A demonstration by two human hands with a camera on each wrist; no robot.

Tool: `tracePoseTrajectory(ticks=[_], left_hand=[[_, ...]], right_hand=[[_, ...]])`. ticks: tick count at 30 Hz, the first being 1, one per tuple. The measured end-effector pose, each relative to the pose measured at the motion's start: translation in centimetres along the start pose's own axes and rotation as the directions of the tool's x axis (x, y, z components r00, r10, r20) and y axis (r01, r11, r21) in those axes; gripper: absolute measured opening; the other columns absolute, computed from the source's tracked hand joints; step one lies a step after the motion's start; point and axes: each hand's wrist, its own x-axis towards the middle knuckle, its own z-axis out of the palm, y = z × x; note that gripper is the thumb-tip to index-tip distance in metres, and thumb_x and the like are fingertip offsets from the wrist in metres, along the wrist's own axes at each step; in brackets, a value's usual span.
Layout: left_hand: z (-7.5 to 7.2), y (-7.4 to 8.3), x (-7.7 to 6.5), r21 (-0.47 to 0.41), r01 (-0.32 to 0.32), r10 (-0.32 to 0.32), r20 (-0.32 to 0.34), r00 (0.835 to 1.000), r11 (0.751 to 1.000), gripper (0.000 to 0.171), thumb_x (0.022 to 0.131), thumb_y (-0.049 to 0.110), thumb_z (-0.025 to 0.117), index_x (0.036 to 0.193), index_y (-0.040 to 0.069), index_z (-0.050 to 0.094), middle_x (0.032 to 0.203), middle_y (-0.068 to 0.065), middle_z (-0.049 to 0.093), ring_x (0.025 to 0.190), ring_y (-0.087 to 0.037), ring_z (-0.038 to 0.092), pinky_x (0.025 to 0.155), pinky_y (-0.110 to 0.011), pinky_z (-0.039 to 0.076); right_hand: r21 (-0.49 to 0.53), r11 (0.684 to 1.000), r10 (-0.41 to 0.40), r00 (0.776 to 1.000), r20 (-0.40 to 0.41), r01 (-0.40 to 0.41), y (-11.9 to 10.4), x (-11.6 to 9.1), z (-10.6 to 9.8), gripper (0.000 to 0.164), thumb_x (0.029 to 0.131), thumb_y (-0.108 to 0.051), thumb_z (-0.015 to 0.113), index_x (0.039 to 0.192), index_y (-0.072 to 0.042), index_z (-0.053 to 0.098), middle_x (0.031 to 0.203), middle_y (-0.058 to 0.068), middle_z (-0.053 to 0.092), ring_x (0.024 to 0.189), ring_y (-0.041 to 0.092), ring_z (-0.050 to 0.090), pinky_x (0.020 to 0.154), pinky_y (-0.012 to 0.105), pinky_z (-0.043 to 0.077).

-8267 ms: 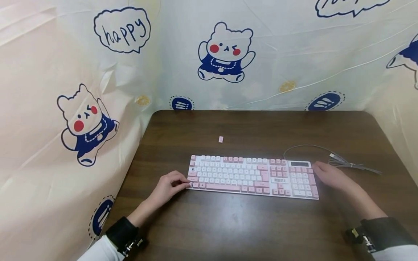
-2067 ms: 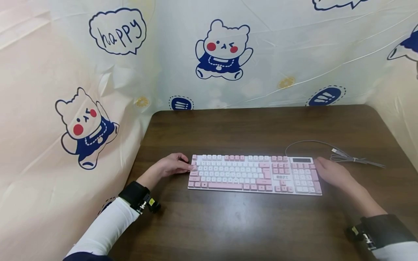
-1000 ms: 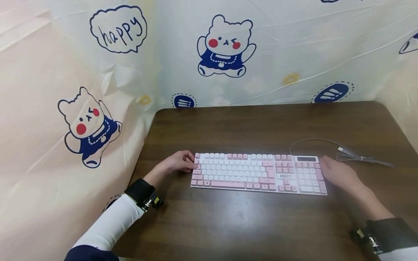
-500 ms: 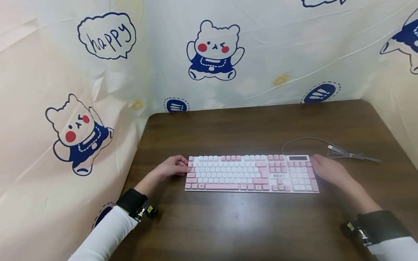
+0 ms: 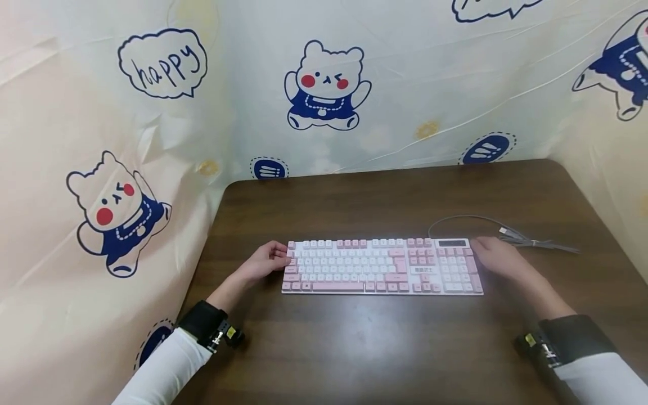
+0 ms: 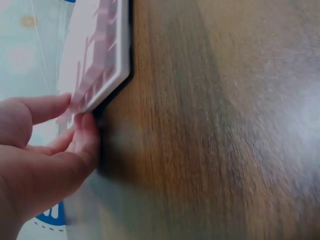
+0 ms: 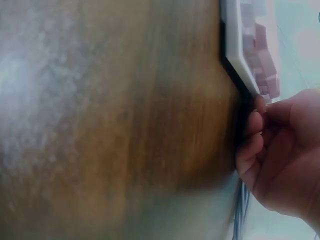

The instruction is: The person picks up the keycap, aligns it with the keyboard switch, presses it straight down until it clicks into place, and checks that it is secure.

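A pink and white keyboard [image 5: 377,267] lies lengthwise on the brown table. At its left end my left hand [image 5: 264,260] holds the edge, with the thumb over the outer column of pink keys. The left wrist view has this hand [image 6: 52,155] with its thumb on top and its fingers curled against the side of the keyboard [image 6: 102,55]. My right hand [image 5: 496,256] grips the opposite end. Curled fingers of that hand [image 7: 285,145] touch the keyboard corner in the right wrist view; its thumb is partly hidden. The key under my left thumb is covered.
A grey cable [image 5: 541,244], bundled with a tie, lies behind my right hand and runs to the keyboard's back edge. The table [image 5: 374,349] extends in front of the keyboard. A cartoon-printed curtain [image 5: 400,73] surrounds its back and sides.
Since the oldest frame, the loose pink keycap behind the keyboard has gone from the table. My left hand has shifted up the left edge, over a formerly dark key spot. Lately, both hands hold still.
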Motion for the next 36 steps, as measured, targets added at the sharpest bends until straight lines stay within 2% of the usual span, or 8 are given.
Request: tracePoseTrajectory(ticks=[5,8,11,13,26,29,32,36], left_hand=[[0.2,0.2,0.0,0.007,0.012,-0.012,-0.048,0.999,1.000,0.042,0.091,0.022,0.067,0.123,0.001,0.050,0.110,-0.017,0.058,0.094,-0.025,0.055,0.079,-0.031,0.049],[0.4,0.5,0.0,0.015,0.010,-0.009,-0.063,0.998,1.000,0.043,0.090,0.025,0.067,0.124,0.002,0.052,0.112,-0.016,0.060,0.095,-0.025,0.056,0.081,-0.032,0.050],[0.9,0.6,0.1,0.025,0.005,-0.003,-0.080,0.997,1.000,0.043,0.090,0.026,0.067,0.124,0.003,0.053,0.114,-0.017,0.061,0.096,-0.025,0.057,0.083,-0.033,0.050],[1.2,0.7,0.1,0.031,0.006,-0.003,-0.096,0.995,1.000,0.043,0.090,0.026,0.067,0.124,0.002,0.054,0.114,-0.017,0.062,0.096,-0.024,0.057,0.084,-0.034,0.050],[2.1,0.9,0.8,0.015,0.018,-0.016,-0.128,0.992,1.000,0.043,0.089,0.028,0.069,0.123,0.004,0.057,0.114,-0.016,0.064,0.094,-0.024,0.059,0.082,-0.033,0.052],[2.6,0.6,0.2,0.096,-0.039,0.054,-0.158,0.986,0.995,0.042,0.091,0.027,0.067,0.124,0.002,0.057,0.112,-0.017,0.064,0.093,-0.025,0.059,0.080,-0.035,0.054],[3.4,0.9,-1.0,0.291,-0.127,0.194,-0.215,0.957,0.948,0.049,0.093,0.027,0.063,0.133,0.002,0.052,0.121,-0.019,0.061,0.104,-0.027,0.058,0.088,-0.044,0.052],[4.8,2.8,-2.8,0.576,-0.167,0.371,-0.258,0.892,0.801,0.065,0.095,0.037,0.057,0.150,0.009,0.037,0.147,-0.019,0.043,0.133,-0.032,0.038,0.104,-0.059,0.036]], right_hand=[[0.018,1.000,-0.001,1.000,-0.021,0.001,0.0,0.4,0.1,0.066,0.107,-0.036,0.019,0.132,0.019,0.044,0.123,0.040,0.054,0.114,0.054,0.048,0.094,0.066,0.039],[0.026,1.000,-0.002,1.000,-0.017,0.003,0.2,0.5,-0.1,0.064,0.107,-0.035,0.020,0.130,0.018,0.047,0.096,0.030,0.064,0.089,0.041,0.060,0.076,0.054,0.048],[0.042,0.999,0.005,1.000,-0.004,-0.005,0.5,0.3,-0.3,0.061,0.107,-0.035,0.020,0.124,0.015,0.051,0.074,0.012,0.061,0.069,0.024,0.057,0.062,0.039,0.043],[0.057,0.998,0.014,1.000,0.002,-0.014,0.6,0.1,-0.4,0.060,0.107,-0.035,0.021,0.122,0.013,0.052,0.068,0.008,0.058,0.063,0.021,0.055,0.058,0.035,0.040],[0.098,0.995,0.012,0.997,-0.082,-0.004,1.6,-0.4,0.0,0.055,0.106,-0.032,0.025,0.114,0.012,0.057,0.074,0.013,0.059,0.066,0.023,0.054,0.059,0.035,0.040],[0.114,0.993,0.018,0.993,-0.120,-0.004,1.5,-1.0,0.7,0.054,0.106,-0.032,0.027,0.116,0.013,0.055,0.090,0.026,0.063,0.080,0.037,0.059,0.068,0.047,0.047],[0.147,0.989,0.030,0.983,-0.180,-0.003,0.7,-1.7,1.6,0.056,0.105,-0.033,0.028,0.125,0.016,0.047,0.114,0.038,0.057,0.103,0.051,0.053,0.085,0.062,0.044],[0.137,0.989,-0.003,0.952,-0.307,0.048,-1.5,-2.1,2.6,0.061,0.105,-0.036,0.031,0.133,0.018,0.040,0.127,0.042,0.047,0.117,0.056,0.042,0.095,0.068,0.035]])
